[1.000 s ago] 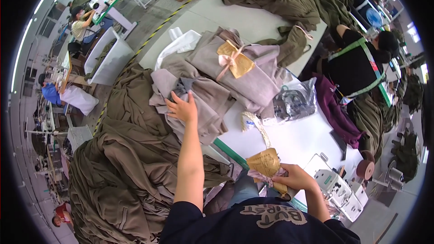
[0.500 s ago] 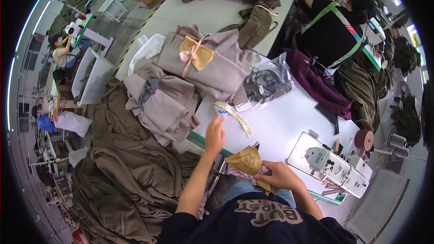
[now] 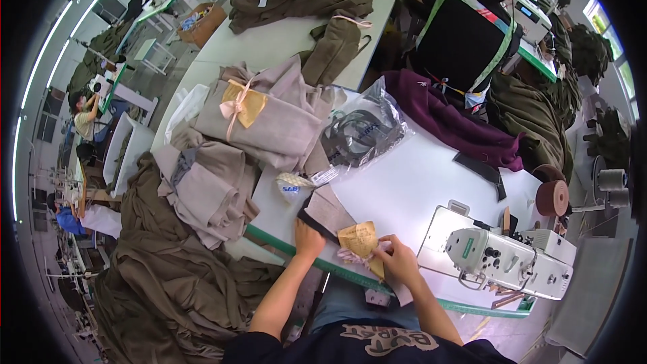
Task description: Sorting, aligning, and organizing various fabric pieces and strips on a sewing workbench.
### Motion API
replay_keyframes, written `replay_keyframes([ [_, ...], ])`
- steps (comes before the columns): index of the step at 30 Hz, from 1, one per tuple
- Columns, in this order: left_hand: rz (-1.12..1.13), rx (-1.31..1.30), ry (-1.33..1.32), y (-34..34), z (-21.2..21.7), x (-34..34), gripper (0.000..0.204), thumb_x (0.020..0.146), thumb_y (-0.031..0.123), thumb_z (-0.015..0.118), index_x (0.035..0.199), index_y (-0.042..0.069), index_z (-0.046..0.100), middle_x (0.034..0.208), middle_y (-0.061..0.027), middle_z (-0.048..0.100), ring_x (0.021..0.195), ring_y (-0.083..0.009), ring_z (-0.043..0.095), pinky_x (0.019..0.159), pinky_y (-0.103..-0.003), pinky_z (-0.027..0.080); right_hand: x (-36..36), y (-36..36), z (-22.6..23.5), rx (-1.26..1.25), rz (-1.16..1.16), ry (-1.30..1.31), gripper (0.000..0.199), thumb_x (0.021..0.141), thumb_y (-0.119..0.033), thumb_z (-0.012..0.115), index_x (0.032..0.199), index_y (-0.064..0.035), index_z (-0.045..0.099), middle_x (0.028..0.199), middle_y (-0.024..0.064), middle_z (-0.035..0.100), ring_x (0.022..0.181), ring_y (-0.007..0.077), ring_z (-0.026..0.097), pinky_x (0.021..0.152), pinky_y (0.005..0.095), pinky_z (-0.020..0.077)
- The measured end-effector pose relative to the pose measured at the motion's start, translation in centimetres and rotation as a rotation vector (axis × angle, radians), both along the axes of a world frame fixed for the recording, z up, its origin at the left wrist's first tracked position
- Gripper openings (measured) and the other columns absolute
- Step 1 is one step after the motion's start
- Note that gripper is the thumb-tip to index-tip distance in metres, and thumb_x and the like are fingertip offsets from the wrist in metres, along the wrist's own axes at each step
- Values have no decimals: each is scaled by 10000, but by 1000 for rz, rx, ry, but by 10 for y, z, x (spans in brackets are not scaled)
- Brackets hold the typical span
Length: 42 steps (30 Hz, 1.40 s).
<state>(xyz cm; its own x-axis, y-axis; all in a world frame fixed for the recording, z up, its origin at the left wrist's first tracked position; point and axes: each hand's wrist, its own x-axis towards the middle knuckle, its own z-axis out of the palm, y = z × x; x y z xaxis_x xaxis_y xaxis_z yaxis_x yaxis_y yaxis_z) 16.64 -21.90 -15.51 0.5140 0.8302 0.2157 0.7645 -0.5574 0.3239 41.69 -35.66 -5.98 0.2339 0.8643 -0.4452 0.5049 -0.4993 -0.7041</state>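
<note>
My left hand (image 3: pixel 309 239) is closed at the near edge of the white table, on the dark-edged end of a taupe fabric piece (image 3: pixel 331 207). That piece lies slantwise over the tabletop, and its other end hangs by my right wrist. On it rests a brown paper tag (image 3: pixel 358 238) with a crumpled pale pink bundle (image 3: pixel 352 256) under it. My right hand (image 3: pixel 399 257) pinches the tag's right side, its fingertips partly hidden. Just beyond my left hand sits a cream braided strip (image 3: pixel 295 180) with a white, blue-printed wrapper.
A sewing machine (image 3: pixel 502 256) stands at right, beside a brown tape roll (image 3: pixel 552 197). Taupe folded bundles (image 3: pixel 269 118), a clear bag of dark straps (image 3: pixel 367 128) and a maroon garment (image 3: pixel 448 118) lie beyond. Olive cloth (image 3: pixel 168 283) heaps at left. A co-worker (image 3: pixel 465 34) sits at far right.
My left hand has come down and nearer, from beside the braided strip onto the fabric. The taupe piece now lies spread on the table. My right hand has brought the tag over the tabletop.
</note>
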Motion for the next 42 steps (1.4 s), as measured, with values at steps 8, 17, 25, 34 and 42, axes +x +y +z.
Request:
replay_keyframes([
  [8,115,-138,-200,0,4,-5,513,797,81,573,1279,-73,492,1279,-304,496,1212,-502,430,1074,-521,325,23,137,-54,392,-528,-133,662,865,-497,680,1220,41,528,1008,202,663,895,340,657,797,415,520],
  [17,79,-39,-593,6,13,-2,570,859,6,442,1418,-21,332,1389,-217,391,1330,-364,360,1103,-419,286,54,254,-69,602,-439,-219,395,811,-273,657,1031,45,576,960,270,658,923,432,635,814,454,496],
  [25,91,87,-727,22,2,-24,481,947,81,463,1413,14,366,1416,-170,391,1299,-301,383,1073,-382,302,31,209,67,1223,-526,-56,282,860,-166,615,994,69,535,906,240,615,858,294,608,797,388,473],
  [34,-41,196,-668,42,49,-6,492,929,255,624,1330,17,467,1323,-158,500,1232,-320,453,1017,-419,374,-5,129,191,1574,-644,158,256,895,-143,596,1070,39,557,975,99,639,873,166,573,804,304,464],
  [42,-253,50,-158,137,-20,32,319,854,303,681,976,8,681,1007,-219,664,931,-388,641,764,-471,509,-36,70,152,1651,-529,1,223,932,-138,593,1096,7,553,977,75,620,884,128,542,797,280,462],
])
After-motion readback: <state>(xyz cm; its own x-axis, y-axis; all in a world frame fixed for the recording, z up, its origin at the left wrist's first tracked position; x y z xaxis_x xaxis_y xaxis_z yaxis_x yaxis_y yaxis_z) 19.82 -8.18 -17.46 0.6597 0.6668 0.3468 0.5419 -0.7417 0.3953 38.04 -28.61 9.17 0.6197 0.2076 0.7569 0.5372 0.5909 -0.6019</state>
